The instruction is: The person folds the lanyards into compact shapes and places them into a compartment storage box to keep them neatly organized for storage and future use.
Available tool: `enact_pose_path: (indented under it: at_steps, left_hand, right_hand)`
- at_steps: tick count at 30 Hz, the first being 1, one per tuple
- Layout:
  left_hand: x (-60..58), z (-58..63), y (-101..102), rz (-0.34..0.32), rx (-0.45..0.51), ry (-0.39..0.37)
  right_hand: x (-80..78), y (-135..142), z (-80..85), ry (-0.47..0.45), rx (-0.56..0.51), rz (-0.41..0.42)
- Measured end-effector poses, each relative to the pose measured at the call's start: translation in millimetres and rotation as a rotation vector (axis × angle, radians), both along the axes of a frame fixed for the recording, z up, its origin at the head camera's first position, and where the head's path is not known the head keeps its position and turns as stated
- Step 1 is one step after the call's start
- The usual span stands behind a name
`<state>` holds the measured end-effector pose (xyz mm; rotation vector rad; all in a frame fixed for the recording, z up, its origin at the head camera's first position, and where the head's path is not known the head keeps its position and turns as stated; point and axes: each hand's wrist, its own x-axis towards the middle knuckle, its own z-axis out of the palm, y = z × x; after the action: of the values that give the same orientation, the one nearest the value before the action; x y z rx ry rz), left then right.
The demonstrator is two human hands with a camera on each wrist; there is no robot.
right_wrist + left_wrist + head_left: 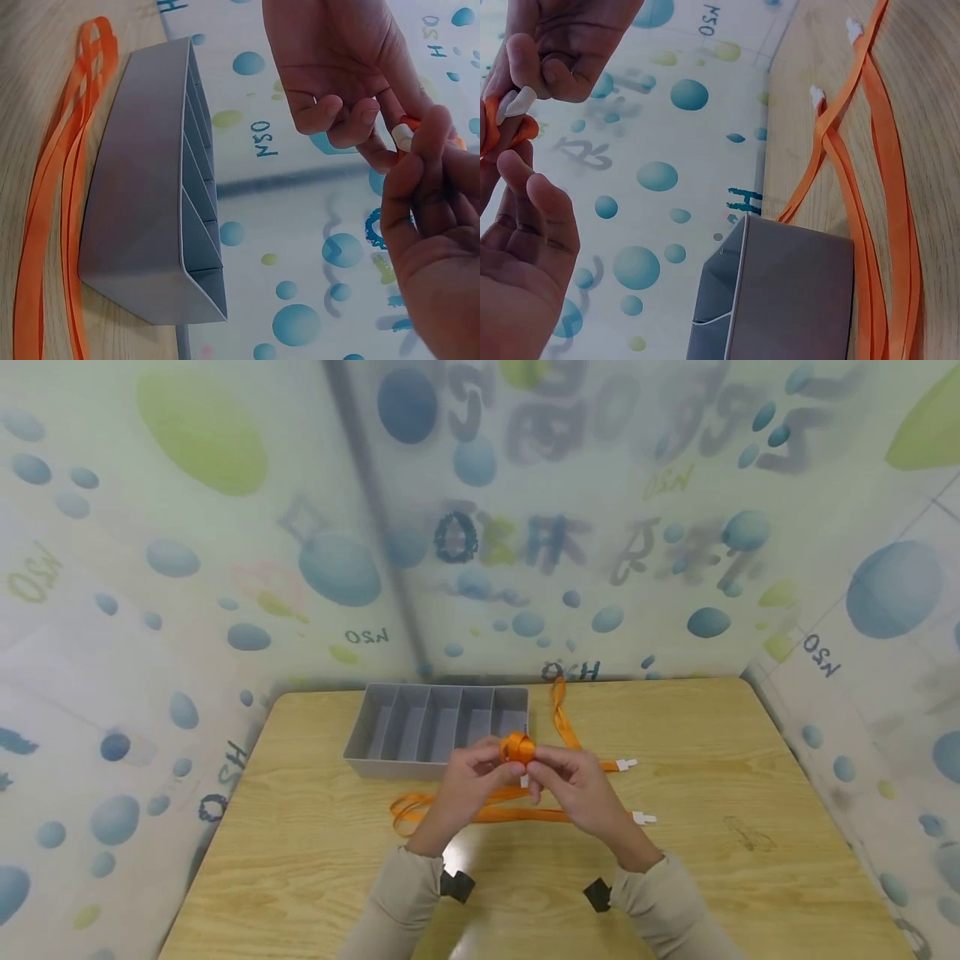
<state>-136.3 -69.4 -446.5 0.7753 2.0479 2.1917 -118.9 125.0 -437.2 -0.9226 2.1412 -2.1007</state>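
Bubble-printed walls (pixel 480 602) enclose the pale wood-grain table (pixel 720 743). On my feed, the left hand (pixel 472 778) and right hand (pixel 576 783) pinch a coiled orange strap (pixel 517 747) above it, overlapping the smooth grey tray's (pixel 405 768) right end in the head view. Fingers partly cover the coil's white clip (pixel 517 103). Both hands hide stretches of flat orange ribbons (pixel 525 815) below. I can't make out the dark squares (pixel 598 895) beside the sleeves (pixel 408 885).

Rolled lanyard (pixel 517 747) partly hidden by your left grip (pixel 472 779), divided tray (pixel 791 292) cut off in left wrist view, upper wall lettering (pixel 550 431) blurred
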Motion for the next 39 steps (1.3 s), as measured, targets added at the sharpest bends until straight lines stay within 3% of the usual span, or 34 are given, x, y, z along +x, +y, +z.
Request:
enact_pose_path:
  at_steps: [13, 26, 34, 39]
  left_hand:
    - [-0.5, -3.1, 0, 0.001, 0.013, -0.029]
    - [-2.5, -8.1, -3, -0.029, 0.078, -0.062]
    - [-4.2, -10.9, -2, 0.016, 0.077, -0.047]
    - [-6.8, -14.9, 0, 0.091, -0.001, -0.022]
  right_hand:
    - [-2.6, -3, -3.7, -0.027, -0.07, 0.018]
    - [-3.4, -6, -8.4, 0.015, -0.108, -0.072]
    - [-6.8, -9, -14.3, 0.074, -0.147, -0.112]
    - [-8.6, -10, -20.7, 0.05, -0.173, -0.127]
